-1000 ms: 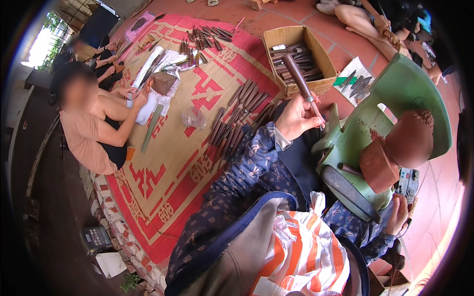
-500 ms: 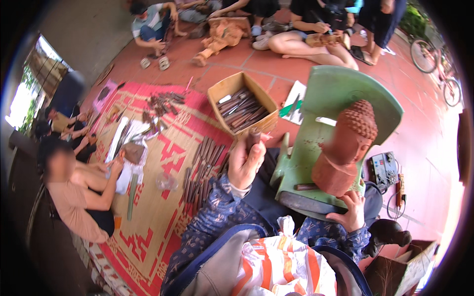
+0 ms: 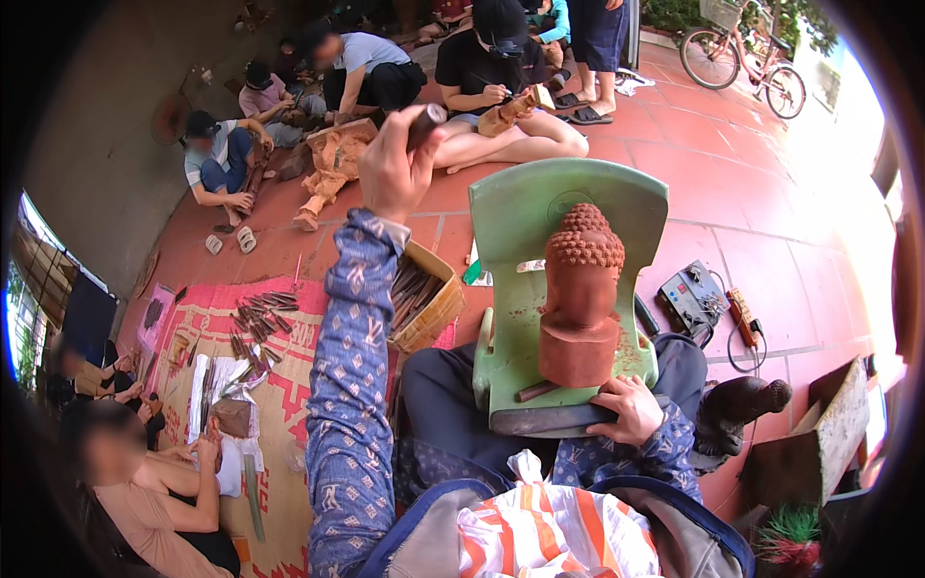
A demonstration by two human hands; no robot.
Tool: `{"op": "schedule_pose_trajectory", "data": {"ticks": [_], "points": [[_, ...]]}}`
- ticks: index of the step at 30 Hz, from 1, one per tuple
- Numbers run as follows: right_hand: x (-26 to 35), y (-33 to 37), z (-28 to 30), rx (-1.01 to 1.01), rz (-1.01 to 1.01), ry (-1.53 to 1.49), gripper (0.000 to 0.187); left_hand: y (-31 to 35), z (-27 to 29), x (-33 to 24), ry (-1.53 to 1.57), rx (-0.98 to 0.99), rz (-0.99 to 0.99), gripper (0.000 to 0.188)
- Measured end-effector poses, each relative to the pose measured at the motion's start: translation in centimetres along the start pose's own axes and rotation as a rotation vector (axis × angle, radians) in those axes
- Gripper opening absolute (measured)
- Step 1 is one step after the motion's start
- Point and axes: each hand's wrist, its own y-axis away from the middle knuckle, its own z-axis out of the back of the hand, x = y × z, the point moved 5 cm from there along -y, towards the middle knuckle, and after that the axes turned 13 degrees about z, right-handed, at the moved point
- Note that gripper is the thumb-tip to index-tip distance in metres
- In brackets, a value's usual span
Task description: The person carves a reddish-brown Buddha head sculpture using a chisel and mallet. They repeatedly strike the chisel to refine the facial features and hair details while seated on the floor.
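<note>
My left hand [image 3: 397,171] is raised over the floor, fingers wrapped around a dark brown wooden cylinder [image 3: 424,123] with a round, flat end. The rest of that piece is hidden by my hand. In front of me a reddish-brown carved bust [image 3: 581,354] with curled hair stands upright on a green plastic chair seat [image 3: 631,358]. My right hand [image 3: 631,410] rests at the chair's front edge, fingers spread beside the bust's base and holding nothing visible. A short brown wooden rod [image 3: 536,392] lies at the base's left.
Left of the chair stands a cardboard box [image 3: 434,323] of wooden-handled tools. More tools [image 3: 265,313] lie on a red-and-tan mat [image 3: 289,424]. At right are a grey control box [image 3: 692,294], a power strip [image 3: 743,316] and a dark carving [image 3: 737,414]. Several people sit carving nearby.
My left hand has risen and moved away from me with the wooden cylinder. The view has shifted, with the chair and bust now nearer its middle. My right hand stays by the bust's base.
</note>
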Motion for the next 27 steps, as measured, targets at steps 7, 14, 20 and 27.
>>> {"op": "schedule_pose_trajectory", "data": {"ticks": [7,14,20,27], "points": [[1.9,1.5,2.8,-0.132,0.104,-0.259,0.047,-1.2,-3.5,-1.8,0.153,-0.122,0.106,0.027],[1.2,5.5,7.1,-0.549,0.079,-0.495,0.039,7.6,-2.3,-15.0,0.474,0.485,-0.003,0.048],[-0.2,7.7,9.4,-1.04,0.122,-0.143,0.033,10.9,-1.0,-22.1,0.608,0.612,-0.205,0.032],[0.5,7.2,9.9,-1.129,-0.074,0.358,0.032,11.4,-3.1,-24.3,0.714,0.669,-0.193,0.032]]}}
